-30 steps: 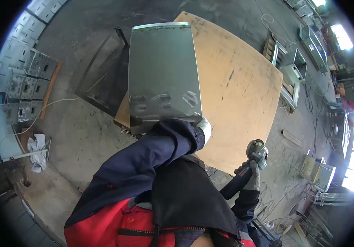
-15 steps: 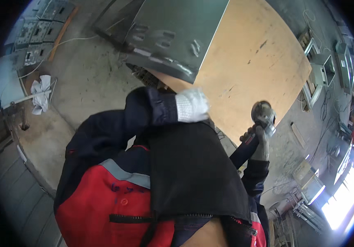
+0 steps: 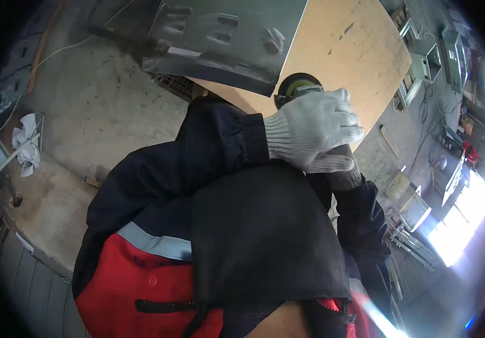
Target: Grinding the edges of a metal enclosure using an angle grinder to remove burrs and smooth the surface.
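Observation:
An angle grinder [image 3: 301, 79] with a dark-rimmed, yellowish-green disc is held in front of my chest, its disc toward the metal box. My left hand [image 3: 315, 125], in a white knitted glove, reaches across and closes over the grinder's body. Beneath it, my right hand [image 3: 346, 179] grips the grinder from behind; only its grey glove near the wrist shows, and its fingers are hidden. Just beyond the disc, a grey-green sheet-metal box [image 3: 253, 62] with louvre slots and a dark lower edge lies on a tan board tabletop [image 3: 346, 62].
Pale metal housings [image 3: 424, 59] and frames stand on the floor at the right. A wooden strip [image 3: 390, 141] lies near them. At the left, a white cloth [image 3: 26, 143] hangs by a brown slab [image 3: 56, 214]. A pale cable [image 3: 65, 48] crosses the floor.
My left hand has moved right onto the grinder. The grinder has come up and left, nearer the metal box, with its disc turned into view. The whole view has shifted slightly.

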